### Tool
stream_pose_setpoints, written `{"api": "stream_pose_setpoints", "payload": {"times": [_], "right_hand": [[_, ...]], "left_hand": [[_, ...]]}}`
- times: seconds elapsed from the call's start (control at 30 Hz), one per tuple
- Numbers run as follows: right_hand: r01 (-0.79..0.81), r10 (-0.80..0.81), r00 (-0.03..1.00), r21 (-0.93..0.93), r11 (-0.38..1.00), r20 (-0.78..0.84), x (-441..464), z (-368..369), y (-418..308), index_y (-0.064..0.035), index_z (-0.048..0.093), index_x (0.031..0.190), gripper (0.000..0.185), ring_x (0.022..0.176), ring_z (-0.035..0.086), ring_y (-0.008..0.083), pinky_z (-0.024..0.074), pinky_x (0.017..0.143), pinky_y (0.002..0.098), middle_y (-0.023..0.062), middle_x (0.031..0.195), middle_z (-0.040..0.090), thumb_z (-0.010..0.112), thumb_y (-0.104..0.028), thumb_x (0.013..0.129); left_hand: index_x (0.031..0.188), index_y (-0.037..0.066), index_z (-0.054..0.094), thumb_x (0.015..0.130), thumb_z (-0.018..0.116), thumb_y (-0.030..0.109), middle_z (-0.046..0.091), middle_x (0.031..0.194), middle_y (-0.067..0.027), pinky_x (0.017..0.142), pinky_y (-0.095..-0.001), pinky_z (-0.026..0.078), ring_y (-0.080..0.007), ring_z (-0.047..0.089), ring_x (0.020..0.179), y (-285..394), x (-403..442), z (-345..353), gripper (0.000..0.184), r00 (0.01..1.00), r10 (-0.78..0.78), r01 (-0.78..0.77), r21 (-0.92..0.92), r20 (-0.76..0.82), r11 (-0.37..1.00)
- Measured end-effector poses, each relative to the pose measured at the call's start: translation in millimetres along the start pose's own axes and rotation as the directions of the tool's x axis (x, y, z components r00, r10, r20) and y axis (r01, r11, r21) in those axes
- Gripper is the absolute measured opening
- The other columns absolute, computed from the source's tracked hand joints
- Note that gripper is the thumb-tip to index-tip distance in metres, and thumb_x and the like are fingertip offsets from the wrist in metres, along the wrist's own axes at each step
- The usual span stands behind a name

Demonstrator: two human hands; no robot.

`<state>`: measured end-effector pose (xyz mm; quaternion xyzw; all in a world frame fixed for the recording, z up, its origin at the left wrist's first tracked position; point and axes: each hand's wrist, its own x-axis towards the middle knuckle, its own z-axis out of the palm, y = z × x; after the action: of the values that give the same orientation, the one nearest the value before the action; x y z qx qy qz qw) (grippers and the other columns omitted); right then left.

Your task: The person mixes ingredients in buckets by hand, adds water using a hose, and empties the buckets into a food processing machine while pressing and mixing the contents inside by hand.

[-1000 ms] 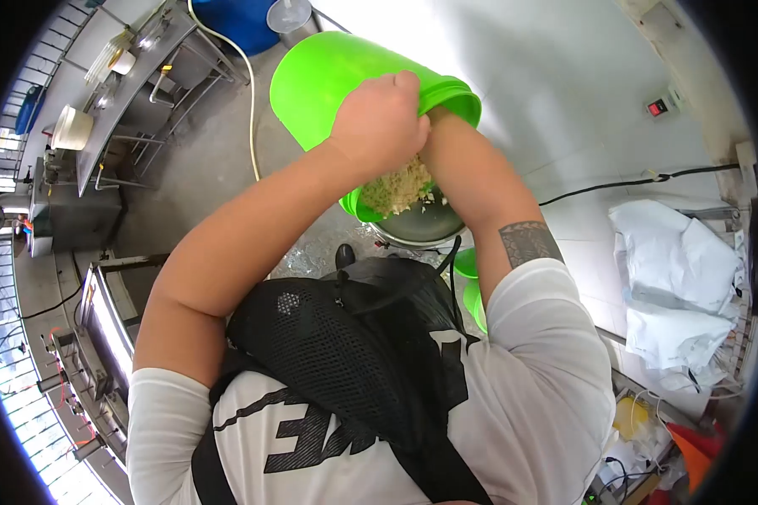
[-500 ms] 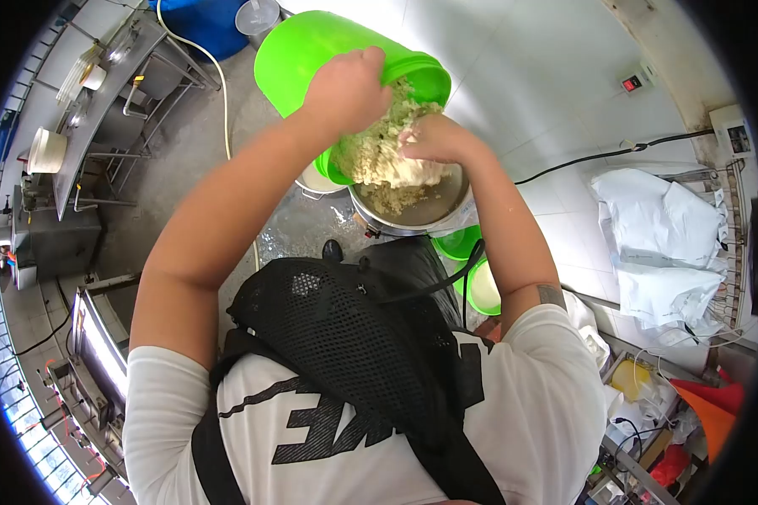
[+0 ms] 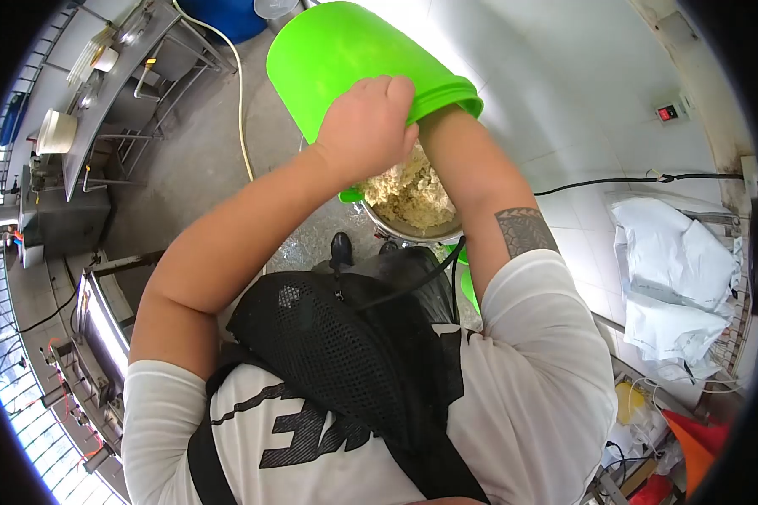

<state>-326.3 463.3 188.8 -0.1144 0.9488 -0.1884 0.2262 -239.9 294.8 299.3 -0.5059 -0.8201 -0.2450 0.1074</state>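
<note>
A large green bucket (image 3: 345,59) is tipped on its side, its mouth toward the lower right. My left hand (image 3: 369,122) grips its rim with fingers folded over. My right forearm reaches into the mouth, and the bucket hides my right hand. Pale, crumbly food (image 3: 417,202) lies below the mouth, in a round metal pot (image 3: 389,227). Part of the pot is covered by my right forearm.
A metal table with sinks (image 3: 101,118) stands at the upper left, with a white tub (image 3: 56,132) on it. A hose (image 3: 241,93) crosses the floor. White plastic bags (image 3: 669,269) hang at the right. A black cable (image 3: 615,178) runs along the wall.
My right hand, seen over the food half a second ago, has gone back inside the bucket. More crumbly food lies in the pot than one second ago.
</note>
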Motion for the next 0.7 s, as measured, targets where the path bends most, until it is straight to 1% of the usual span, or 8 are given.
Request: {"api": "stream_pose_setpoints", "payload": {"times": [0.07,0.27,0.43,0.57,0.6,0.63,0.67,0.7], "right_hand": [[0.006,-0.007,0.999,0.024,1.000,0.049,-5.1,-0.9,0.5,-0.0095,0.070,0.129,0.067,0.115,0.067,0.0360,0.0516,0.099,0.0440,0.0230,0.128,0.069,0.076,-0.053,0.079],[0.053,-0.063,0.995,0.122,0.991,0.072,-59.3,17.3,3.2,-0.0096,0.069,0.130,0.067,0.116,0.066,0.0357,0.0512,0.100,0.0435,0.0228,0.129,0.068,0.076,-0.053,0.079],[-0.123,0.101,0.987,0.176,0.977,0.129,-137.2,12.5,5.0,-0.0097,0.070,0.126,0.063,0.116,0.066,0.0347,0.0510,0.101,0.0426,0.0208,0.127,0.070,0.077,-0.053,0.080],[-0.167,0.152,0.981,0.128,0.978,0.121,-132.3,5.9,-5.8,-0.0085,0.071,0.124,0.064,0.112,0.068,0.0343,0.0523,0.098,0.0430,0.0196,0.122,0.071,0.079,-0.054,0.079],[0.039,-0.001,0.981,0.188,0.981,-0.195,-117.1,15.5,-7.0,-0.0060,0.071,0.123,0.068,0.108,0.069,0.0341,0.0528,0.096,0.0427,0.0192,0.119,0.072,0.080,-0.054,0.076],[0.242,-0.155,0.860,0.122,0.963,-0.486,-101.9,25.2,-7.9,-0.0036,0.071,0.122,0.071,0.103,0.070,0.0339,0.0532,0.095,0.0424,0.0188,0.115,0.073,0.081,-0.054,0.074],[0.276,-0.202,0.832,0.071,0.958,-0.516,-84.3,30.1,-11.0,-0.0035,0.071,0.122,0.070,0.104,0.070,0.0340,0.0532,0.095,0.0424,0.0188,0.115,0.074,0.081,-0.053,0.074],[0.240,-0.190,0.871,0.054,0.969,-0.453,-68.6,30.1,-12.6,-0.0035,0.071,0.122,0.069,0.104,0.070,0.0341,0.0533,0.095,0.0425,0.0187,0.115,0.074,0.081,-0.052,0.074]], "left_hand": [[0.106,0.001,0.054,0.081,0.075,0.023,0.066,0.099,-0.0199,0.082,-0.0500,0.055,-0.0403,0.066,0.096,-5.0,12.3,-3.5,0.038,0.997,-0.074,0.073,0.039,0.036,0.997],[0.103,0.000,0.056,0.082,0.074,0.023,0.067,0.097,-0.0214,0.082,-0.0508,0.055,-0.0412,0.067,0.094,-14.1,28.8,-4.7,0.036,0.995,-0.102,0.100,0.054,0.020,0.993],[0.101,-0.001,0.057,0.083,0.073,0.022,0.068,0.097,-0.0221,0.083,-0.0495,0.056,-0.0408,0.067,0.094,-9.3,26.9,-2.3,0.033,0.992,-0.123,0.123,0.022,-0.024,0.992],[0.103,-0.001,0.056,0.082,0.073,0.022,0.067,0.097,-0.0221,0.082,-0.0512,0.055,-0.0423,0.067,0.093,1.1,21.3,-5.5,0.035,0.986,-0.166,0.166,0.024,0.012,0.986],[0.103,-0.001,0.056,0.082,0.073,0.022,0.067,0.097,-0.0221,0.082,-0.0512,0.055,-0.0423,0.067,0.093,6.2,17.5,-5.1,0.035,0.986,-0.165,0.164,0.024,0.015,0.986],[0.104,-0.001,0.056,0.082,0.073,0.022,0.067,0.098,-0.0221,0.082,-0.0512,0.055,-0.0421,0.067,0.093,12.6,12.7,-4.1,0.036,0.989,-0.147,0.146,0.006,0.023,0.989],[0.104,-0.001,0.056,0.082,0.073,0.022,0.067,0.098,-0.0221,0.082,-0.0512,0.055,-0.0420,0.067,0.094,18.3,8.6,-2.7,0.036,0.991,-0.129,0.129,-0.011,0.033,0.992],[0.104,-0.001,0.056,0.082,0.073,0.022,0.067,0.098,-0.0221,0.082,-0.0512,0.055,-0.0420,0.067,0.094,24.3,4.8,-0.6,0.036,0.991,-0.130,0.130,-0.011,0.040,0.991]]}}
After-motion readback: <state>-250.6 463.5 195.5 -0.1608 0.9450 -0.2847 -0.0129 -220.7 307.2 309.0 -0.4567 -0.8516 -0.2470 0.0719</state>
